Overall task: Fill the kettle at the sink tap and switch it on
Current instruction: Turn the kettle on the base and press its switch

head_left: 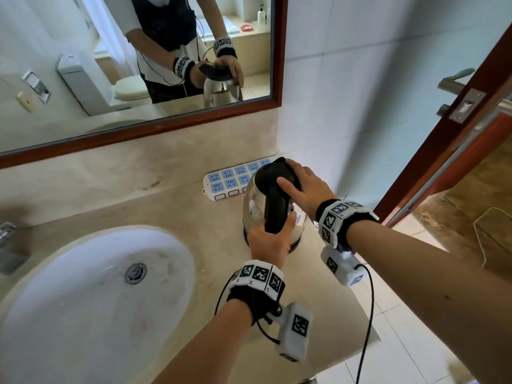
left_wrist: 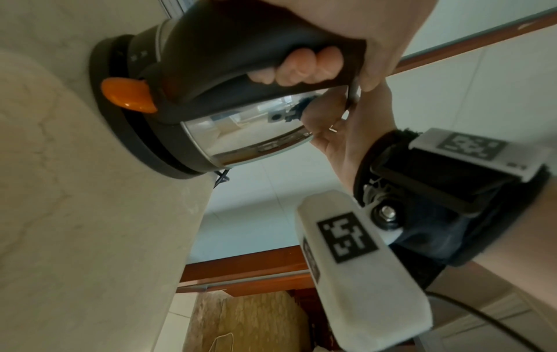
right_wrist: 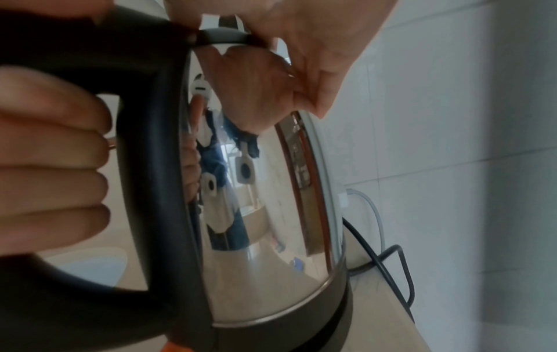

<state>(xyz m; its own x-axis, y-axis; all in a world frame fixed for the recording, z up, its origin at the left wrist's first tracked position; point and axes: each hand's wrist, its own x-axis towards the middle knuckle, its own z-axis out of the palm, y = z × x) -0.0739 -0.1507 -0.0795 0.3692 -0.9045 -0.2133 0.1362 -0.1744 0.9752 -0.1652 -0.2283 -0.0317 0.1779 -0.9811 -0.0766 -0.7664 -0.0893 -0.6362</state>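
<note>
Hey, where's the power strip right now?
In the head view the power strip lies flat on the counter against the back wall, under the mirror, right of the sink and just behind the kettle, which hides its right end.

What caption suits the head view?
Left hand grips the kettle handle; right hand rests on its lid, beside the sink.

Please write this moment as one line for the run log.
kettle: on base, counter | left hand: grips handle | right hand: on lid | sink: beside kettle
</note>
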